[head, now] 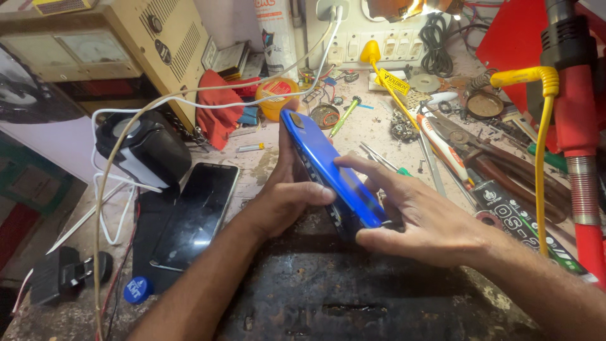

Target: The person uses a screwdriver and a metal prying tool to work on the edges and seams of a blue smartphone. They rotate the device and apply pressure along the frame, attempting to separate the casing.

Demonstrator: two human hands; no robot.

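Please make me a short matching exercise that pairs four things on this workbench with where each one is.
Things:
1. blue phone
2. black phone
3. red cloth
4. blue bottle cap

Places:
A. flat on the bench, left of the hands
B. near the bench's front left edge
C. held tilted between the left hand and right hand
D. at the back, beside the beige box

Pairs: 1-C, 2-A, 3-D, 4-B

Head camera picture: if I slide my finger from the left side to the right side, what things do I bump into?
black plug adapter → blue bottle cap → black phone lying flat → left hand → blue phone → right hand → yellow cable → red tool
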